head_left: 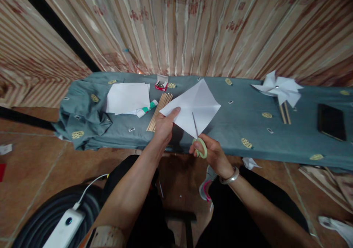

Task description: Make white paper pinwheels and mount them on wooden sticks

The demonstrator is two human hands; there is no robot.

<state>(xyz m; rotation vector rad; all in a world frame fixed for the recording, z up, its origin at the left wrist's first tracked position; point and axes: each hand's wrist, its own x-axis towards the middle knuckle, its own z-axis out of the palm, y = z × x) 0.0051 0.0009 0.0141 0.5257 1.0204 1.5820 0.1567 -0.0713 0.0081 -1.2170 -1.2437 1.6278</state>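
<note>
My left hand [164, 124] pinches the left corner of a creased white paper square [193, 106], held up over the front edge of the cloth-covered table [248, 123]. My right hand [211, 152] grips green-handled scissors [199, 143]. Their blades point up into the paper's lower corner along a fold line.
On the grey-blue cloth lie a stack of white sheets [127, 98], a glue stick [147, 108], a bundle of wooden sticks [160, 111] and a small red box of pins [161, 83]. A finished paper pinwheel [278, 89] and a black phone [331, 122] sit at the right. Curtains hang behind.
</note>
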